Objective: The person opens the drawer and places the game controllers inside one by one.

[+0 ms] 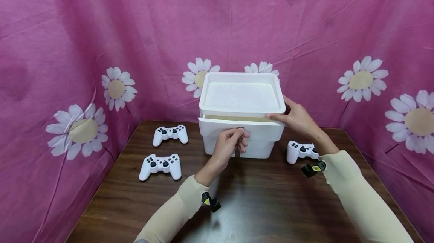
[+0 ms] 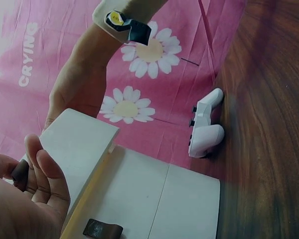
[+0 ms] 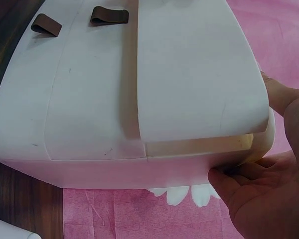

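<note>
A white drawer box (image 1: pixel 242 92) stands on the table with its top drawer (image 1: pixel 210 125) partly pulled out. My left hand (image 1: pixel 228 145) pinches the brown pull tab (image 2: pixel 21 175) on that drawer's front between thumb and fingers. At the box's right side, my right hand (image 1: pixel 300 118) grips the upper corner, thumb over the front edge and fingers along the side wall. Brown tabs (image 3: pixel 109 16) also show on the lower drawer fronts, which sit closed. The drawer's inside is mostly hidden.
Two white game controllers (image 1: pixel 170 135) lie left of the box, one behind the other. A third controller (image 1: pixel 301 150) lies to the right, below my right wrist. A pink flowered cloth (image 1: pixel 152 47) hangs behind and beside the wooden table (image 1: pixel 257 197).
</note>
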A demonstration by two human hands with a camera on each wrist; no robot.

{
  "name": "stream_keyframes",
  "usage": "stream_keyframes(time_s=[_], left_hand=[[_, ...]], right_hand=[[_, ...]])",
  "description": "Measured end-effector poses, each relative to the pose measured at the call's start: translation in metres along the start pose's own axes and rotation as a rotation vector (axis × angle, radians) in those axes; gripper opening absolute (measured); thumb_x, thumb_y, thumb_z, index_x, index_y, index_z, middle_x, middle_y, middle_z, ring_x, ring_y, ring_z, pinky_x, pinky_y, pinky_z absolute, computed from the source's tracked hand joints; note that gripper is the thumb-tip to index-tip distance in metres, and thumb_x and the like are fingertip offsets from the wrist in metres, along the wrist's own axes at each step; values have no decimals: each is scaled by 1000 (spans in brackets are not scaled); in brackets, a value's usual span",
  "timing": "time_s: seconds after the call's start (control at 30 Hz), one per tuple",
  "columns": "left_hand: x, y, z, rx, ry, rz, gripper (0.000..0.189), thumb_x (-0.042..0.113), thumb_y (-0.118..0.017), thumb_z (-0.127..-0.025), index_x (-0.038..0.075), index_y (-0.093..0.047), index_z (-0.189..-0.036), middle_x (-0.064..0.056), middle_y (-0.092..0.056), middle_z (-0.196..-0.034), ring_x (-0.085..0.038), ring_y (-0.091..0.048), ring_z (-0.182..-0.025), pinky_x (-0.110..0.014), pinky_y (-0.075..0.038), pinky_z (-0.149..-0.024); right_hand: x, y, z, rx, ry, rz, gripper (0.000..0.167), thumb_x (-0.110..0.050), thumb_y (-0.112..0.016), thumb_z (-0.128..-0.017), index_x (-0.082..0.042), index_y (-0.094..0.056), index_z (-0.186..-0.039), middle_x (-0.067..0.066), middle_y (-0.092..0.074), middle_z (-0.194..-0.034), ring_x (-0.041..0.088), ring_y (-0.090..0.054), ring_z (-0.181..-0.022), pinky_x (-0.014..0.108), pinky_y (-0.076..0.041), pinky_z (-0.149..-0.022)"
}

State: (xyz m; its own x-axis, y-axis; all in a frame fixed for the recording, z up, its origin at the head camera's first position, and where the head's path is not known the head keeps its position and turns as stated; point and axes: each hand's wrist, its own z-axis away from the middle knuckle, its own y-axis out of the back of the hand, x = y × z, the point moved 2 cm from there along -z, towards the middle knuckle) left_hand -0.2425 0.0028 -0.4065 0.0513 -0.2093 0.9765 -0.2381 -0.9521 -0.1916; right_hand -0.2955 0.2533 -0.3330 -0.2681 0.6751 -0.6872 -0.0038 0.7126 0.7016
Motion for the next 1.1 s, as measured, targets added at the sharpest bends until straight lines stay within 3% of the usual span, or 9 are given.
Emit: stream_keyframes(time_s=[0.27,0.53,0.77,1.1], left_hand=[[2,-1,11,-27,-8,-1,40,25,-58,-111,-12,-72,-105,2,-65,-70,-9,-59,-56,-23,-50,-56],[4,-2,21,-46,-16,14,40,22,-58,-111,-14,-72,-104,1,-64,-68,-8,-59,-54,-23,-54,-58],[4,-5,30,-40,-1,13,38,20,-58,-110,-15,-72,-103,1,-64,-66,-9,-58,-52,-23,-53,-56],[7,-5,44,-49,-4,-12,37,19,-58,-110,-13,-74,-102,1,-65,-66,-9,-57,-51,-23,-55,-56]], right_hand=[[-1,0,0,-9,-16,14,101,-55,-81,-91,-24,-28,-170,21,-69,-138,31,-66,-113,42,-52,-93],[-1,1,0,-15,-41,19,101,-57,-81,-90,-25,-29,-170,17,-72,-110,23,-65,-84,31,-55,-67],[-1,1,-1,-15,-32,42,102,-59,-80,-91,-23,-28,-170,19,-72,-130,29,-67,-106,35,-53,-84],[-1,1,0,-10,-35,29,98,-57,-81,-91,-23,-33,-169,18,-72,-131,28,-68,-109,35,-55,-87]])
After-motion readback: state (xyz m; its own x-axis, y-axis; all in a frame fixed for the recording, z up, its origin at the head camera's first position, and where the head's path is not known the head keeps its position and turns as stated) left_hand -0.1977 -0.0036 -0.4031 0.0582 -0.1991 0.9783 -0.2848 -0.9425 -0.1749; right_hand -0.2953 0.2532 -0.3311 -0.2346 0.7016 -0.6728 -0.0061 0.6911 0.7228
